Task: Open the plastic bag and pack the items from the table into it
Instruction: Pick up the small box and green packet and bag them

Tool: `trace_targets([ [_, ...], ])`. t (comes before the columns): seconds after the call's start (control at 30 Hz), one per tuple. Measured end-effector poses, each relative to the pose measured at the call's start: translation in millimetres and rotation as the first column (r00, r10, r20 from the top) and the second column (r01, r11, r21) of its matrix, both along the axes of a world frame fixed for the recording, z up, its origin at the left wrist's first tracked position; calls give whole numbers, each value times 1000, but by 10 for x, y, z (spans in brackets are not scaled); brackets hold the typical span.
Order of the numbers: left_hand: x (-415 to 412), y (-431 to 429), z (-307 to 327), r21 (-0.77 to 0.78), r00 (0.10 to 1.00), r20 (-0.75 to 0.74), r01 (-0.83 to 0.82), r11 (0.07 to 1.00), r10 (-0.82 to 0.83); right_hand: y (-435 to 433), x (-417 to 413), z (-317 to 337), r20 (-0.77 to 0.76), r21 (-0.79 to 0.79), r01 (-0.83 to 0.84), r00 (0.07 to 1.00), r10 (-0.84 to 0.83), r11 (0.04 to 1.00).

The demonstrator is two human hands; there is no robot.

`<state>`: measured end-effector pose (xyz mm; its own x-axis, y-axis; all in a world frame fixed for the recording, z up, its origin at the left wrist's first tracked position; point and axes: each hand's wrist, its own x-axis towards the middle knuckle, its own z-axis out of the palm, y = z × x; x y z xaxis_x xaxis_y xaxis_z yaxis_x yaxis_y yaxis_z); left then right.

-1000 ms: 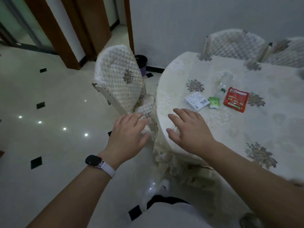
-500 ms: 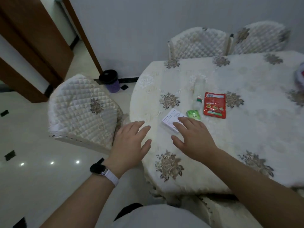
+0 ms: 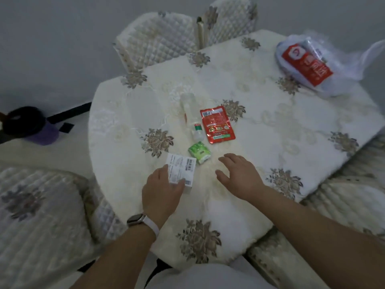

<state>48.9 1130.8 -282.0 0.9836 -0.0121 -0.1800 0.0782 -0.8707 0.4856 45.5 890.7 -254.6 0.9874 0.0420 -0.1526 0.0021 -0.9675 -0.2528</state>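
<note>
A white box (image 3: 183,166) with a barcode label lies near the table's left front; my left hand (image 3: 161,192) grips its near end, thumb on top and fingers along its left edge. My right hand (image 3: 239,176) hovers just right of it, fingers spread and holding nothing. Beyond the box lie a small green packet (image 3: 199,152), a clear bottle (image 3: 190,113) on its side with a green-and-white cap, and a red sachet (image 3: 217,125). The crumpled plastic bag (image 3: 308,63), translucent with red print, rests at the table's far right corner.
The table (image 3: 270,132) wears a cream floral cloth. Quilted chairs stand at the far side (image 3: 158,38) and at my left (image 3: 37,215). A dark bin (image 3: 27,124) with a purple base sits on the floor at left.
The view has swung over the table, bringing the plastic bag into sight. My left hand moved onto the white box and took hold; my right hand shifted right off the box.
</note>
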Motion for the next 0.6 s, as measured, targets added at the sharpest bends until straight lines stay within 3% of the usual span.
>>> trace_targets([
  [0.13,322,-157,-226,-51,991,-132,27,998,-33,61,227,-146,-195,133,253,955,-224,958],
  [0.23,444,-237,-345,-46,983,-148,102,994,-108,118,401,-248,-263,156,384,904,-337,910],
  [0.4,638,-243,-419,-10,955,-159,252,968,-250,293,774,-413,-310,114,470,854,-418,875],
  [0.6,732,-197,-393,6,896,-136,428,904,-424,449,979,-566,-317,42,404,873,-372,914],
])
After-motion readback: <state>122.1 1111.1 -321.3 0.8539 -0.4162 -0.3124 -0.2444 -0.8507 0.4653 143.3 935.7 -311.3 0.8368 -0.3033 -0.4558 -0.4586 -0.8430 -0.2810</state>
